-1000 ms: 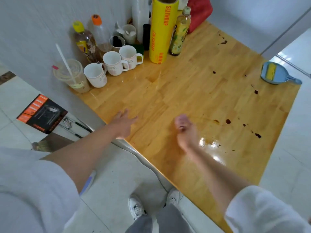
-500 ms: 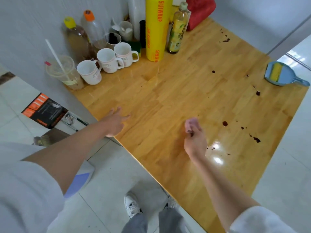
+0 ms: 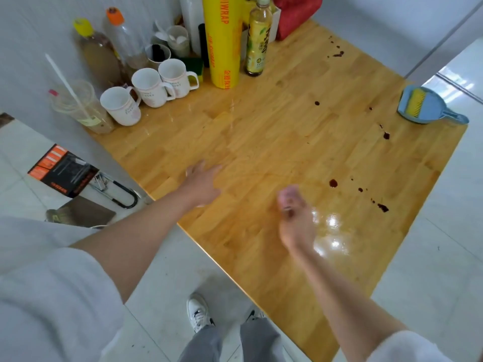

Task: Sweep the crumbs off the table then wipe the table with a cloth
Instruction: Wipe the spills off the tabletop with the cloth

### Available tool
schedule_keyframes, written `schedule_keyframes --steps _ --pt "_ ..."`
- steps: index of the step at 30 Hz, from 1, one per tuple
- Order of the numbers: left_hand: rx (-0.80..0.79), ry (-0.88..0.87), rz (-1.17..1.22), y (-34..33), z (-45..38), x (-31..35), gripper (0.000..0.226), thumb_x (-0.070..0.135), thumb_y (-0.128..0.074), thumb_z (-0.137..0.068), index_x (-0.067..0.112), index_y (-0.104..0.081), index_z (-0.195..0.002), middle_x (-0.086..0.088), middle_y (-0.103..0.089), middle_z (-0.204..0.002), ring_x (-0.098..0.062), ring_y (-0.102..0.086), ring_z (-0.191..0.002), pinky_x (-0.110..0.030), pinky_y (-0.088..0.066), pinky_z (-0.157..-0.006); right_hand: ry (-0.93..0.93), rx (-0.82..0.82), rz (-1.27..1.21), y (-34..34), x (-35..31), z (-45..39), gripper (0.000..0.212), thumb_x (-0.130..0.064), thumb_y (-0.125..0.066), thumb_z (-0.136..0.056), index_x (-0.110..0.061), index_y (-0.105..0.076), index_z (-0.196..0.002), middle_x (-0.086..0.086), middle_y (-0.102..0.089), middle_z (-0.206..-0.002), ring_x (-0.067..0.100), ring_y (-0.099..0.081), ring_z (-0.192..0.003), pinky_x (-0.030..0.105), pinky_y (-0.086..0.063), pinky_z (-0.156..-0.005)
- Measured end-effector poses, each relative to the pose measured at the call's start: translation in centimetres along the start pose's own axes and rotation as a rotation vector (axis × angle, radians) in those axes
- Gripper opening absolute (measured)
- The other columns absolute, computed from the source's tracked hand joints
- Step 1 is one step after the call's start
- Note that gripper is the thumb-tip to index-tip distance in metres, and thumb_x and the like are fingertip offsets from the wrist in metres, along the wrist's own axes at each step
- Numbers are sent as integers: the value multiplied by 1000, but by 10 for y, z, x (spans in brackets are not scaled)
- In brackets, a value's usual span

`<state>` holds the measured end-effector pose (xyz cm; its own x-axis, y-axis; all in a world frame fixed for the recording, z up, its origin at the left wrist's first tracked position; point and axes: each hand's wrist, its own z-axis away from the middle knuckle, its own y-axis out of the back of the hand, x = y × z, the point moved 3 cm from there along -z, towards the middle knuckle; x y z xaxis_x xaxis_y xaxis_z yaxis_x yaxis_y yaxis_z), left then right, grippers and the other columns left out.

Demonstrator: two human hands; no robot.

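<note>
Currently we find the crumbs (image 3: 333, 183), dark specks and blots, scattered over the right half of the wooden table (image 3: 261, 131), from the upper right down to the lower right near the glare patch. None has been swept off yet. The dustpan and brush (image 3: 428, 107) lies untouched at the right edge of the frame, well apart from both hands. We see no cloth that we can identify with certainty.

Compared with the earlier frames, the left hand (image 3: 202, 182) has travelled from the table's left edge further onto the surface; its fingers are spread and straight, and it holds nothing. The right hand (image 3: 295, 218) sits at lower centre, blurred, fingers curled inward; a small dark item may be pinched at the fingertips, as half a second ago, but we cannot tell. The crumbs and dustpan keep their positions on the table.

We judge that sweeping has not begun and that the tool must be fetched first.

At upper left stand three white mugs (image 3: 150, 86), bottles (image 3: 257, 37) and a yellow wrap roll (image 3: 222, 40).
</note>
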<state>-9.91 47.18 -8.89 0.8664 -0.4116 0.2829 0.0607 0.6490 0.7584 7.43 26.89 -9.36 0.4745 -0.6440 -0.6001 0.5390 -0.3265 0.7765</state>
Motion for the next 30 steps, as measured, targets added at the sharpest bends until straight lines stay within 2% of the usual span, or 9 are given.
schedule_keyframes --steps 4,6,9,11,13,18,25,27,30 --pt "-96 56 -71 -7 -3 8 80 39 -62 -97 47 -9 -157 -7 10 -167 -43 4 -152 -51 -34 -114 780 -740 200 -43 -21 71 24 -18 -56 -96 -36 -67 -106 -14 -61 -129 11 -61 -114 35 -58 -81" --pt "-88 63 -123 -7 -3 9 80 34 -62 -98 48 -8 -157 -7 9 -167 -43 2 -151 -48 -45 -106 649 -575 196 -2 21 36 29 -13 -57 -97 -35 -71 -107 -18 -59 -131 11 -63 -114 30 -58 -78" --pt "-80 76 -149 -7 -5 14 79 31 -63 -98 44 -12 -157 -12 2 -166 -47 -3 -150 -47 -50 -100 -191 30 68 88 91 -31 41 -2 -42 -97 -31 -66 -113 -12 -59 -124 24 -66 -99 38 -57 -73" --pt "-75 77 -159 -2 -10 19 73 32 -63 -97 40 -20 -156 -16 -8 -161 -50 -11 -146 -48 -49 -99 -428 288 19 98 98 -42 44 5 -36 -88 -28 -62 -102 -13 -54 -121 24 -60 -109 30 -53 -79" --pt "-60 84 -142 9 -20 21 66 34 -60 -98 37 -26 -154 -17 -11 -159 -51 -14 -145 -49 -48 -100 -132 174 26 58 51 -39 45 11 -43 -84 -23 -67 -100 -17 -55 -123 13 -56 -118 17 -48 -85" --pt "-69 144 -142 19 -45 16 66 40 -41 -105 43 0 -158 -14 15 -165 -49 6 -150 -59 -22 -118 761 -666 186 -29 -8 12 26 -21 -45 -90 -28 -68 -100 -3 -66 -119 18 -65 -101 41 -57 -73" --pt "-110 182 -123 14 -51 13 73 44 -42 -104 48 10 -155 -9 25 -164 -51 12 -148 -63 -28 -115 -517 408 -129 81 84 -101 34 0 -36 -82 -27 -56 -81 -12 -55 -116 27 -63 -102 43 -54 -83" --pt "-116 180 -123 14 -50 14 74 45 -42 -104 48 11 -155 -9 25 -164 -51 11 -148 -63 -30 -114 -116 245 -121 34 29 -93 35 4 -42 -86 -26 -61 -90 -11 -57 -115 14 -60 -101 42 -55 -87" --pt "-115 183 -122 16 -51 12 75 48 -45 -103 48 8 -156 -10 23 -164 -52 8 -148 -63 -29 -114 694 -446 216 -45 -39 -38 34 -9 -55 -88 -33 -66 -110 -4 -60 -128 17 -60 -112 35 -57 -74"
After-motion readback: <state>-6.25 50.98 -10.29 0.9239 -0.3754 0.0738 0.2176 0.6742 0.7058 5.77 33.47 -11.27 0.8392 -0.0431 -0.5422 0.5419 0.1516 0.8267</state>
